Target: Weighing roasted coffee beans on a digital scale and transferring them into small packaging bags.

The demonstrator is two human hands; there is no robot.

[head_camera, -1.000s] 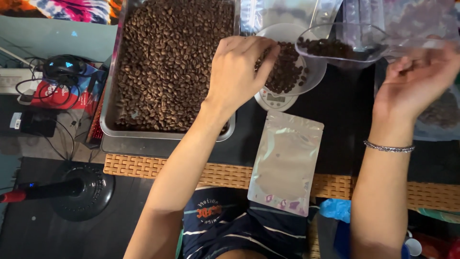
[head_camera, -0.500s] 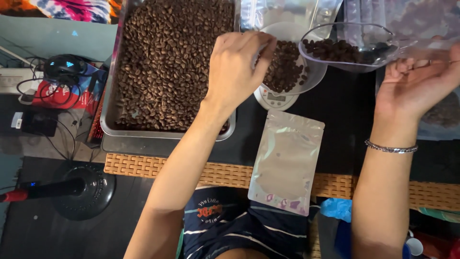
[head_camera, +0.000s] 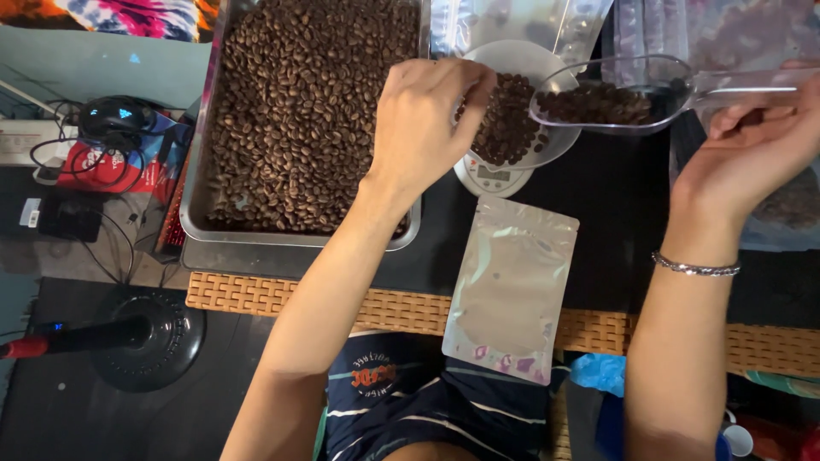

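At upper centre of the frame: the work sat here, around a small bowl on a scale.
Left hand (head_camera: 431, 119): fingers curled down, tips pinched together over the bowl's left edge, w/ what looked like a few beans between them; can't tell how many. Not fully closed, thumb hidden.
Right hand (head_camera: 756, 149): upper right, fingers wrapped round the handle of a clear scoop (head_camera: 611, 94), a firm closed grip.
Scoop: held level just above the bowl's right rim, approx. half full of beans, mouth pointing left.
Bowl (head_camera: 512, 119): pale, round, holding a heap of coffee beans, resting on a small white scale (head_camera: 491, 175) whose display peeked out below; digits too small to read.
Tray (head_camera: 303, 115): big metal tray, upper left-centre, packed w/ roasted beans, touching the bowl's left side.
Pouch (head_camera: 512, 286): silvery stand-up bag lying flat, centre, below the scale, lower end over a woven mat (head_camera: 342, 307).
Doing it well (judgement): keep the scoop level so nothing spills, add or pull beans a few at a time w/ the left fingertips, avoid leaning on bowl or scale, since pressure would skew the wt.
Risk: beans dropping on the dark tabletop betw. tray and bowl.
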